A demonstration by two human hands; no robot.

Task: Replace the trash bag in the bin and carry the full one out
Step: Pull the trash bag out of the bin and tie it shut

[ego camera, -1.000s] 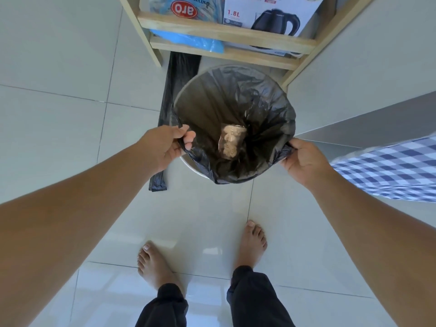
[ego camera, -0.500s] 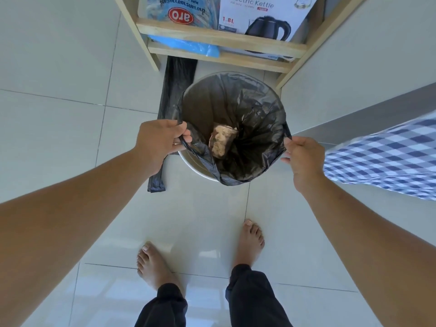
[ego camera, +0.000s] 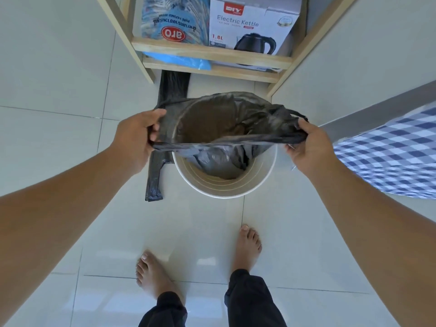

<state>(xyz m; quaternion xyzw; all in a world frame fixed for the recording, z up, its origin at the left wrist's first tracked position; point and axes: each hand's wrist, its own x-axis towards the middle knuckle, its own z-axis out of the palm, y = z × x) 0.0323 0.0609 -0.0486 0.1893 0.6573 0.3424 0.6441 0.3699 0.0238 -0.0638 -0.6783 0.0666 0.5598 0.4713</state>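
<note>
Pale glossy tile floor (ego camera: 70,142) underfoot. Light wooden shelf rack (ego camera: 212,51) ahead. Round white plastic bin (ego camera: 226,187) stands on the floor below it. Thin black plastic trash bag (ego camera: 219,131) hangs partly inside the bin, its mouth stretched above the rim. My left hand (ego camera: 136,140) fingers are clenched on its left edge, right hand (ego camera: 309,147) fingers pinching the bunched right edge. Flat spare black bag (ego camera: 162,147) lies left of the bin.

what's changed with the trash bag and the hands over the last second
Both hands, left and right, kept their grip and pulled the black bag up off the bin, baring its white rim. The spare bag on the floor and the shelf stayed put.
</note>
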